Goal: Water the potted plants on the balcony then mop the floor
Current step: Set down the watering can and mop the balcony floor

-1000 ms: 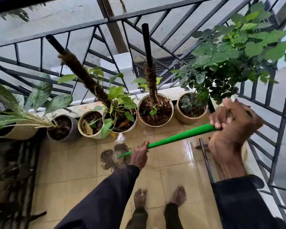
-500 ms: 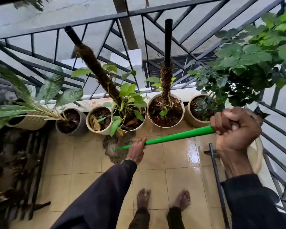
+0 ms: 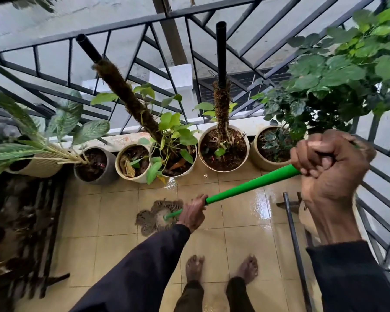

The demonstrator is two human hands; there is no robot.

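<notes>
Top of mop handle (image 3: 252, 188) hidden inside right hand (image 3: 331, 170), dark rack (image 3: 20, 224) blurred

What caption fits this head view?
Left hand and right hand grip a green mop handle; mop head on wet tiles before potted plants.

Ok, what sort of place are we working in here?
Most likely a small home balcony: a black metal railing encloses the tiled floor, potted plants line its edge, and open air lies beyond the bars.

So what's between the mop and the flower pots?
Just bare floor tiles, partly wet, between the mop head and the pots, as the head view shows.
</notes>
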